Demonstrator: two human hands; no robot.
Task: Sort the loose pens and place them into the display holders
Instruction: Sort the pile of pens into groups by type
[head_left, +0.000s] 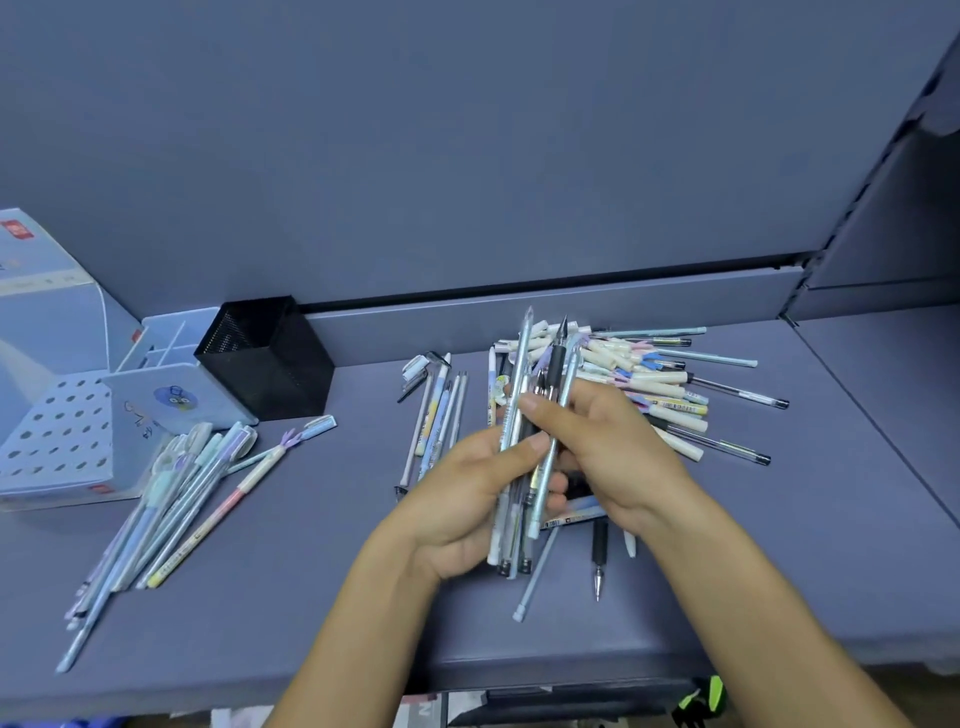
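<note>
My left hand (462, 499) and my right hand (613, 447) together grip a bundle of clear and pale pens (524, 364), held upright above the shelf. Behind them lies a loose heap of pens (670, 384), cream, blue and clear. A few pens (436, 415) lie side by side left of my hands. Another sorted row of pastel pens (171, 499) fans out at the left. A black mesh holder (270, 358) and a pale blue divided holder (166, 374) stand at the back left, apparently with nothing in them.
A white perforated display stand (57, 436) and a light blue box (36, 275) sit at the far left. The grey shelf (831, 519) has a back wall and a front edge near my forearms. A black pen (600, 561) lies below my hands.
</note>
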